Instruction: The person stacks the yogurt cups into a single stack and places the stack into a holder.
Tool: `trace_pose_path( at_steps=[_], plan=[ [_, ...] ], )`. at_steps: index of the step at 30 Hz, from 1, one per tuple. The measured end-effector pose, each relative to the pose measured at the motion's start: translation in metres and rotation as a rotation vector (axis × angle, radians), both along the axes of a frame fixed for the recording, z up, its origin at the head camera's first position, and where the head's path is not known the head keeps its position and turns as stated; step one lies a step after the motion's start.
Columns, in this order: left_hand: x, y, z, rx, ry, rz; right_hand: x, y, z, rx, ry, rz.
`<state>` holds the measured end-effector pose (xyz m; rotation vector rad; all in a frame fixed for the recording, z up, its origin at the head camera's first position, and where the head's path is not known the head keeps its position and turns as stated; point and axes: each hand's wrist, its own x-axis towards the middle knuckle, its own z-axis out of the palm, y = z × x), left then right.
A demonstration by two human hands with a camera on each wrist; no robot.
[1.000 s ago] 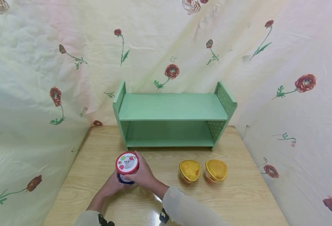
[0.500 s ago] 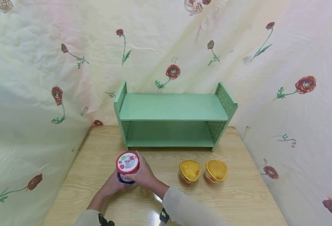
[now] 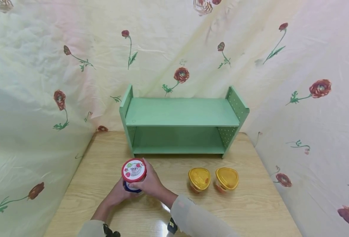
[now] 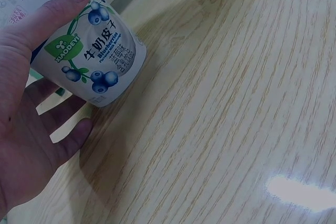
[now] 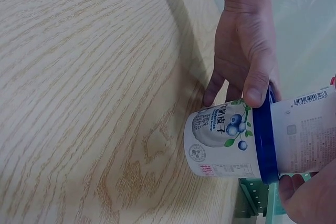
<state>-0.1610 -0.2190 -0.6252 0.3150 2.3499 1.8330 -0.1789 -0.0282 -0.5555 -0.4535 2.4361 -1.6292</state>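
Note:
Two paper tubs stand one on top of the other at the left front of the table in the head view. The lower blueberry tub [image 4: 100, 59] has a blue lid [image 5: 266, 142], and my left hand [image 4: 26, 124] grips it with the thumb across its side near the lid. On that lid sits the strawberry tub [image 3: 134, 170], red-lidded, with a barcode on its white side [image 5: 307, 129]. My right hand [image 3: 150, 180] holds this upper tub from the right. Its fingers are mostly hidden behind the tub in the head view.
Behind the hands stands a green two-tier shelf [image 3: 181, 112]. Two tubs with yellow lids, a left one [image 3: 199, 179] and a right one [image 3: 227, 178], stand on the wooden table [image 3: 251, 210] to the right. Flowered cloth [image 3: 162, 49] hangs around the back and sides.

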Motion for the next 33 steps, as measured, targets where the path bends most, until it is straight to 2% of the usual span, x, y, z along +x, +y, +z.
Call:
trace_pose_path(
  at_steps=[5, 11, 16, 22, 33],
  plan=[
    [0.000, 0.000, -0.001, -0.001, -0.008, 0.011, 0.000, 0.001, 0.001, -0.003, -0.004, 0.001],
    [0.000, 0.001, 0.000, 0.004, -0.008, -0.007, 0.001, 0.003, 0.000, -0.012, -0.008, -0.001],
    [0.002, 0.001, 0.001, 0.021, -0.054, 0.014, 0.004, 0.011, -0.002, 0.017, -0.024, -0.026],
    [0.003, 0.000, 0.000, -0.012, -0.094, 0.065, 0.007, 0.031, -0.002, 0.015, -0.015, -0.035],
    [0.003, 0.000, 0.001, -0.013, -0.116, 0.062, 0.013, 0.085, -0.002, -0.050, 0.067, 0.050]
  ],
)
